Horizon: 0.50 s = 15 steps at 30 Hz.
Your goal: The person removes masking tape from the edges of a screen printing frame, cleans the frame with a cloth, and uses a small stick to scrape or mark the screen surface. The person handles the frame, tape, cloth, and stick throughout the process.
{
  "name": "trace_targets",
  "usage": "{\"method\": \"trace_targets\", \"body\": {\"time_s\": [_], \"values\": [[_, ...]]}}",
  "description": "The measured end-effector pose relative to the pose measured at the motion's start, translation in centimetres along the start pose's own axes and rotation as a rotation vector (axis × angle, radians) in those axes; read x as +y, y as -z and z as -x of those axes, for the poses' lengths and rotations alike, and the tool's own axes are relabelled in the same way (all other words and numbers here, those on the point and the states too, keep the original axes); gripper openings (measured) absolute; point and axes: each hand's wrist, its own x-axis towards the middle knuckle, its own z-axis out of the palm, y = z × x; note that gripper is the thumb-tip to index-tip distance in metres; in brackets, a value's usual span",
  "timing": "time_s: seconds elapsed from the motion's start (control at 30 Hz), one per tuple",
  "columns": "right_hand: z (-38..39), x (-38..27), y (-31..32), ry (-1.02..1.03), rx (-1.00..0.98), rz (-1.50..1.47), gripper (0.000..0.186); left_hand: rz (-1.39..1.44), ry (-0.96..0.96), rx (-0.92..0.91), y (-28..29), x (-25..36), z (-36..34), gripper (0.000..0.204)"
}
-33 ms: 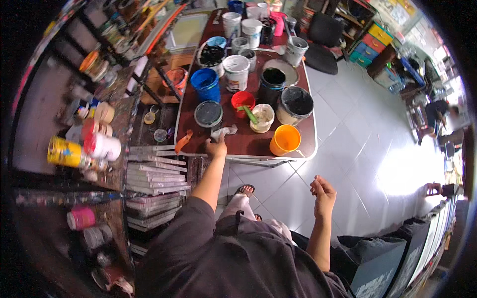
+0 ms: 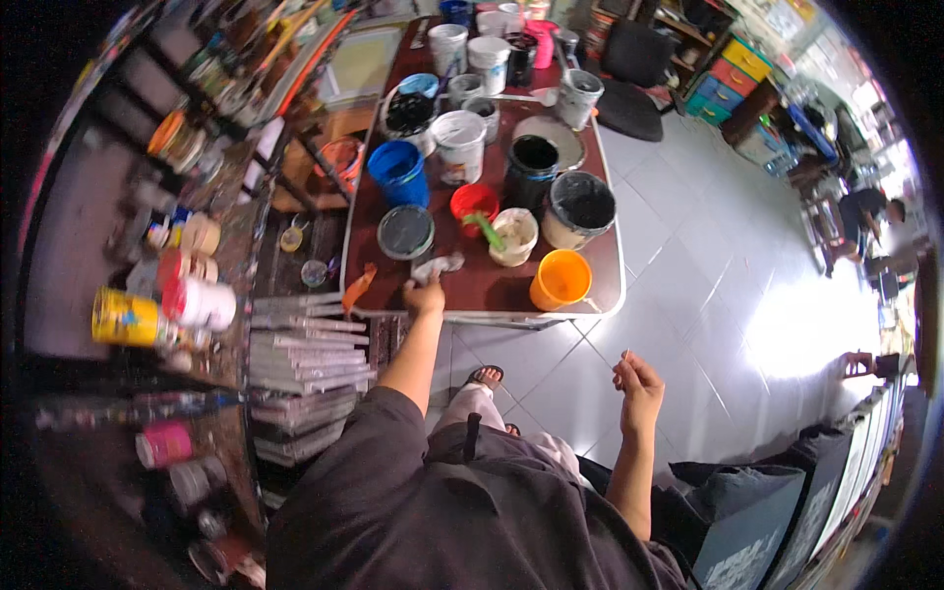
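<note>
At the near edge of the dark red table [image 2: 482,291], my left hand [image 2: 425,297] is closed on a crumpled whitish rag [image 2: 439,265]. A lidded dark grey tub [image 2: 406,232] stands just beyond the rag. Off to the right of the table, my right hand [image 2: 639,383] hangs over the floor, thumb and fingers pinched together. A tiny pale spot shows at its fingertips, too small to name. Closest to that hand is an orange-yellow cup [image 2: 561,280] at the table's near right corner. An orange scrap [image 2: 359,287] lies over the left edge.
Tubs crowd the table: a blue bucket [image 2: 398,174], a red cup [image 2: 475,208], a cream tub [image 2: 514,238] and a black-stained bucket [image 2: 580,211]. Stacked frames [image 2: 307,344] and a paint shelf [image 2: 221,285] stand left. Dark fabric-covered panels [image 2: 752,521] lean lower right. A person [image 2: 865,221] is far right.
The view has shifted slightly, so the table and tubs sit a little differently in the picture. Both hands keep their poses, the left still at the rag.
</note>
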Motion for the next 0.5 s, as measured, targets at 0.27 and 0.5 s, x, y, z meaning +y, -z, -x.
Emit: {"method": "trace_targets", "body": {"time_s": [0.27,0.5], "values": [[2.7,-0.7,2.7,-0.012,0.385,-0.159,0.02,0.22,0.172,-0.616,3.1,1.3,5.4,0.015],[10.6,-1.5,7.4,0.16,0.557,-0.191,0.018,0.118,-0.273,-1.446,2.2,7.8,18.3,0.016]]}}
